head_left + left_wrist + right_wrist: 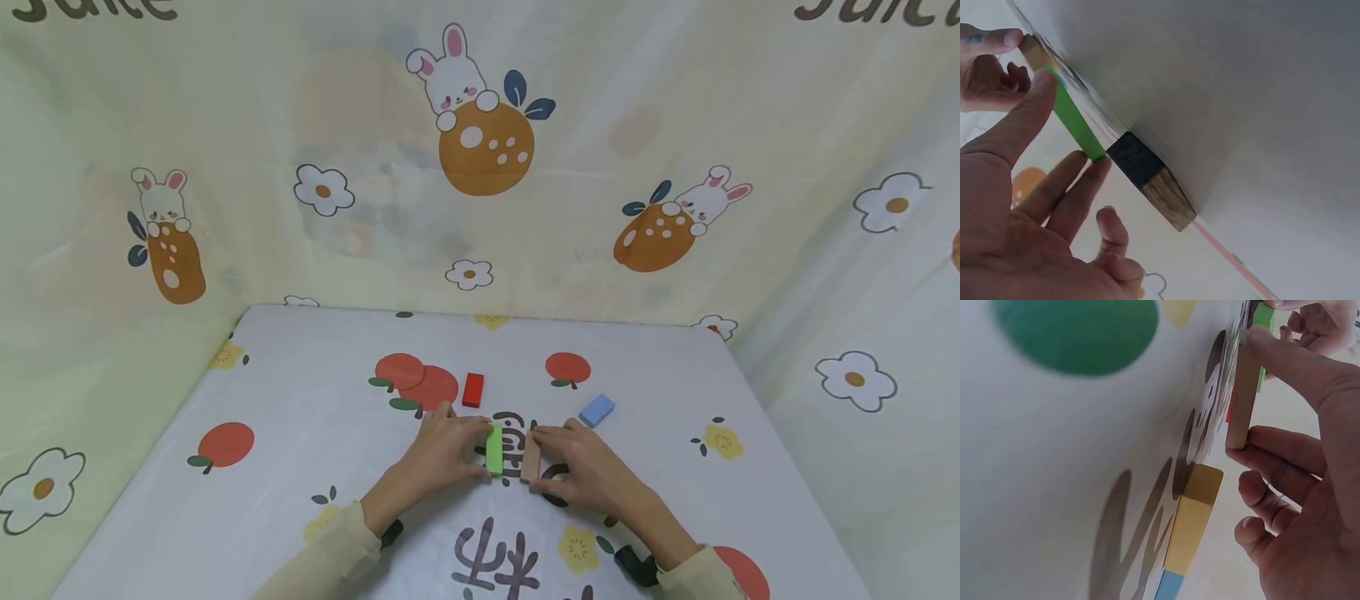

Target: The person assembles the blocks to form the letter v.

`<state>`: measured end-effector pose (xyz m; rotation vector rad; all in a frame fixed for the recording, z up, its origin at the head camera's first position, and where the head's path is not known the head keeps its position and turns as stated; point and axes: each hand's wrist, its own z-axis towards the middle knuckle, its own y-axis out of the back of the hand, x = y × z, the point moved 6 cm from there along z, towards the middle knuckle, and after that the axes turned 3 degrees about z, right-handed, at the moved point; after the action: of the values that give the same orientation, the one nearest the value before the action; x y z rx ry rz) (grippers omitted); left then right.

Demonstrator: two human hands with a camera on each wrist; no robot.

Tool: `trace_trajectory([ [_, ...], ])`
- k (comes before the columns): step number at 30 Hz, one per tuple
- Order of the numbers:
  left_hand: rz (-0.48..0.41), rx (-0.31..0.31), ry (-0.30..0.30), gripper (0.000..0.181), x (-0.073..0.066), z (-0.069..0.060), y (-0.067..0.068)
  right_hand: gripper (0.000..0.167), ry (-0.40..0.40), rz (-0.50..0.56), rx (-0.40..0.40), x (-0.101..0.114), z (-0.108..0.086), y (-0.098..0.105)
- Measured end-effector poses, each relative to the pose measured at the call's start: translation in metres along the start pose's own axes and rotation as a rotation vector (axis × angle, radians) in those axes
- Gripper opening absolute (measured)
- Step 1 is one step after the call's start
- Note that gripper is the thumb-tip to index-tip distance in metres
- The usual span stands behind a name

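Green and rectangular, a slim block [494, 451] is pinched end to end by the left hand's [447, 447] fingers; the right hand's [591, 468] fingers likewise grip a tan wood-coloured rectangular block [531, 457], near but apart. Both are at dark, partly covered lettering [513, 440] on the white fruit-print tabletop [300, 433]. Red [472, 390] and blue rectangular blocks [596, 411] lie beyond. Cropped brown backdrop lettering [851, 15] seems to read "Juice".

green block [494, 450]: smooth, matt | tan block [530, 457]: wood-look, matt | brown block [1169, 199]: wood (grain showing) | backdrop [570, 225]: creased cloth
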<state>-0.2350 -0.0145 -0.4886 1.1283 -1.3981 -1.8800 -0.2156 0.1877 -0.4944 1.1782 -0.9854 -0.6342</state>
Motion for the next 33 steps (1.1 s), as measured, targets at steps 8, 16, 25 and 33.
trace_trajectory([
  [8,0.0,-0.025,0.055,0.065,-0.005,0.004,-0.001,0.078,-0.046,0.002,-0.014,0.0,0.003,0.001],
  [16,-0.025,-0.087,0.111,0.061,-0.008,0.007,-0.001,0.077,-0.053,-0.01,-0.06,0.001,0.006,0.003],
  [25,-0.045,-0.099,0.177,0.061,-0.009,0.01,-0.001,0.076,-0.149,0.049,-0.062,-0.006,0.006,0.001],
  [33,-0.035,-0.099,0.211,0.059,-0.009,0.011,-0.003,0.076,-0.2,0.144,-0.062,-0.006,0.007,-0.001],
])
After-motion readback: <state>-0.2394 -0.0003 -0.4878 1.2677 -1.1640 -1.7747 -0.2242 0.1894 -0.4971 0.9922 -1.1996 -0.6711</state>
